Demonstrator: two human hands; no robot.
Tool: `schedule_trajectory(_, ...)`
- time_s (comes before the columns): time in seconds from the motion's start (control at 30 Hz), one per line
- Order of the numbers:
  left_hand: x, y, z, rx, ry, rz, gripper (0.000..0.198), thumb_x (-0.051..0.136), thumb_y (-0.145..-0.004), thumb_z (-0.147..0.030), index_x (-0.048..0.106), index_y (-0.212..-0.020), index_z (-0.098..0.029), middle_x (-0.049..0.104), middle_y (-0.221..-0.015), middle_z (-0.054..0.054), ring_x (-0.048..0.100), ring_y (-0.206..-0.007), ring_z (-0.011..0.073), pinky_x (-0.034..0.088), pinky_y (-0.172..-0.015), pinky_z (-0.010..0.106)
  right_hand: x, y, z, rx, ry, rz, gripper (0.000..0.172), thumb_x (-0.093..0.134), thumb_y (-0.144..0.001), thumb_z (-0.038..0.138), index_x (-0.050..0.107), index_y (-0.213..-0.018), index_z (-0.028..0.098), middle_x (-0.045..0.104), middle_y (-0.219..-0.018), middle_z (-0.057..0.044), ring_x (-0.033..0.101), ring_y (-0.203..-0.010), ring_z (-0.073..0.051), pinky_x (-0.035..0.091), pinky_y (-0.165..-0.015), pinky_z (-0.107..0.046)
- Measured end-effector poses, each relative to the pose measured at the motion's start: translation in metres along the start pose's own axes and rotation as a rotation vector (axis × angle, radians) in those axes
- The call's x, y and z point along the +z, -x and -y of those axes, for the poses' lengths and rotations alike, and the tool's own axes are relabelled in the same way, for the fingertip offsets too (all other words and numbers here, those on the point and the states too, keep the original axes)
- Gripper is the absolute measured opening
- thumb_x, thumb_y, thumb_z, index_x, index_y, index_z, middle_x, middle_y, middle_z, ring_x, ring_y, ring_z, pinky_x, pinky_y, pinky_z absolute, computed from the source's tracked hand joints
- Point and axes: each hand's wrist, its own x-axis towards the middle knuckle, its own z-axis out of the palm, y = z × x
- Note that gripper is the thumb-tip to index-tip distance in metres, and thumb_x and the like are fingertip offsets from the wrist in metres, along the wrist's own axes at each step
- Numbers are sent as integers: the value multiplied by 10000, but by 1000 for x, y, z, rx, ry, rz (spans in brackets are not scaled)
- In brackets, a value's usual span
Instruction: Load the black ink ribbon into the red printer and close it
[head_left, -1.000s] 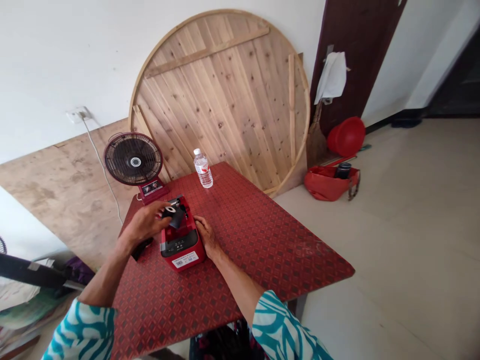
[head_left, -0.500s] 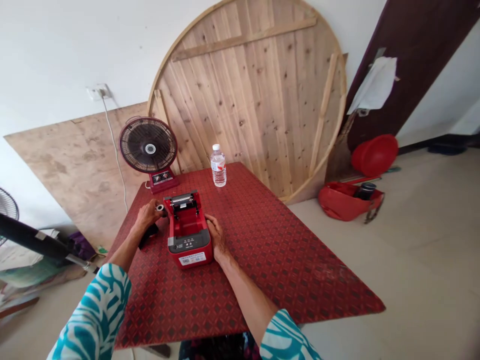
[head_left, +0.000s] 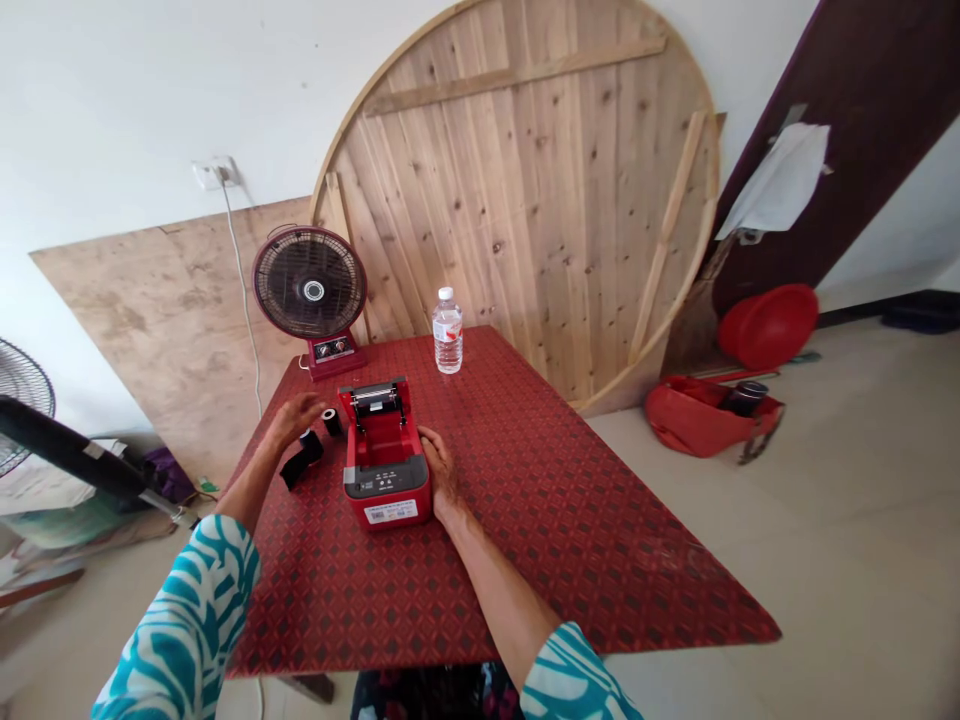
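Note:
A red and dark grey receipt printer (head_left: 387,508) sits on the table with its lid raised at the back, and its red inner bay shows no roll. My right hand (head_left: 441,468) holds it by its right side, fingers curled along the wall. To the left of the printer my left hand (head_left: 297,416) hovers open, fingers apart and holding nothing. Just right of those fingers a small black roll (head_left: 331,424) with a pale core stands on the table, apart from the hand. Below the left hand lies a second black roll with a loose strip (head_left: 301,462).
The red patterned table (head_left: 547,540) carries a dark red fan (head_left: 313,290) at its back left and a water bottle (head_left: 448,340) at the back. A round wooden board (head_left: 525,200) leans on the wall. Right of the table, a red bag (head_left: 686,420) lies on the floor.
My left hand has let go of the small black roll, now standing beside the printer, and has drawn slightly away. The right hand stays at the printer. The view has shifted a little left.

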Motion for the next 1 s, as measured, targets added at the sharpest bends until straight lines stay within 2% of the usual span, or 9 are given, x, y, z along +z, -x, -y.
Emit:
schedule_trajectory(0.07,-11,6,15,-10,113,16,525,522,-801,-538,669,-1128,-155,731,-1104,130,649,-1083,264,504,-914,374,0,0,-1,-1,-10,-10,399,598,-750,504,697,-1040,248,733,-1050,-30,630,-1012,-237,495,-829,-355)
schedule_trajectory(0.23,-23,32,40,-19,309,186,525,701,-583,-512,719,-995,-187,767,-999,87,690,-961,275,552,-822,370,0,0,-5,15,-16,2,452,590,-756,539,680,-1087,244,741,-999,-31,648,-968,-239,501,-812,-362)
schedule_trajectory(0.37,-11,43,39,-8,389,264,486,669,-611,-480,716,-1002,-195,769,-979,58,688,-944,274,541,-844,387,-1,-1,-8,5,-3,8,462,578,-764,550,673,-1097,245,744,-989,-30,653,-958,-239,500,-801,-359)
schedule_trajectory(0.47,-5,47,36,-6,415,251,478,674,-638,-501,708,-992,-182,766,-964,64,687,-932,277,534,-853,391,0,-1,-6,13,-7,2,444,587,-760,532,671,-1083,238,740,-1019,-30,650,-963,-236,497,-800,-352)
schedule_trajectory(0.57,-11,52,33,-12,528,218,535,726,-611,-543,694,-980,-157,758,-982,88,688,-938,280,531,-870,387,1,-1,-5,36,-31,6,409,592,-763,500,670,-1069,239,729,-1060,-27,645,-965,-226,489,-815,-347)
schedule_trajectory(0.67,-28,59,18,-4,632,212,632,747,-624,-556,667,-1087,-132,742,-1056,114,686,-962,281,523,-900,398,1,-1,-6,32,-42,14,410,588,-768,499,668,-1076,240,728,-1048,-25,642,-968,-224,488,-827,-348)
schedule_trajectory(0.8,-46,64,-26,121,591,313,648,703,-715,-523,626,-1241,-154,727,-1118,103,680,-986,285,527,-900,411,2,-2,-9,7,-39,6,433,579,-769,523,675,-1083,242,731,-1013,-24,636,-992,-229,490,-839,-353)
schedule_trajectory(0.9,-41,66,-63,243,456,346,557,678,-742,-465,643,-1228,-195,744,-1056,66,687,-950,257,538,-861,367,2,-2,-8,-9,-41,5,418,580,-765,519,687,-1066,250,727,-1025,-23,625,-1024,-234,487,-859,-357)
schedule_trajectory(1.0,-27,66,-93,339,276,355,422,675,-740,-382,688,-1122,-203,749,-1008,51,692,-876,217,531,-837,320,3,-2,-5,-11,-24,-9,384,580,-758,493,698,-1038,258,714,-1070,-22,609,-1058,-236,475,-893,-366)
